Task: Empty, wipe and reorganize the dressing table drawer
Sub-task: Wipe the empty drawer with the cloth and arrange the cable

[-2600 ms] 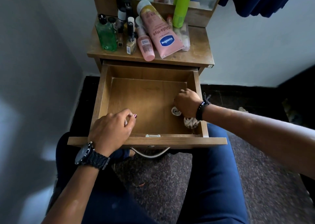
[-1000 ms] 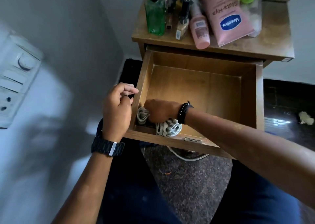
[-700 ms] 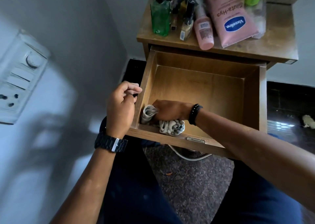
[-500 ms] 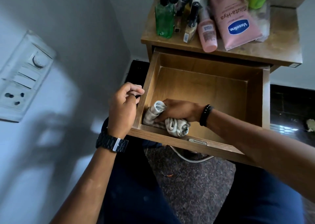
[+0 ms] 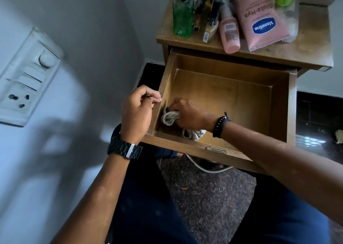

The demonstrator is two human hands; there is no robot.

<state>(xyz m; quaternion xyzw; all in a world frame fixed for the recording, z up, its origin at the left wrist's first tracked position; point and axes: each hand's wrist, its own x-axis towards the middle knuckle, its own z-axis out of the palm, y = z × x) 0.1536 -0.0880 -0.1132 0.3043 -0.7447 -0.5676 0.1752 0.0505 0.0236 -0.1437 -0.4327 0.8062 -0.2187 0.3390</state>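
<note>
The wooden drawer of the dressing table stands pulled out, and its floor holds nothing but a bunched white cloth. My right hand grips that cloth and presses it into the near left corner against the left wall. My left hand sits outside the drawer at the left wall's top edge, fingers curled with the fingertips on the rim. A black watch is on the left wrist and a dark bracelet on the right.
The table top carries a green bottle, a pink Vaseline tube, a small pink bottle and several little bottles. A wall with a switch panel is close on the left. My knees sit under the drawer.
My right hand has carried the cloth from the drawer's right side to the near left corner and rubs it there. My left hand shifted from the front edge to the left wall's rim.
</note>
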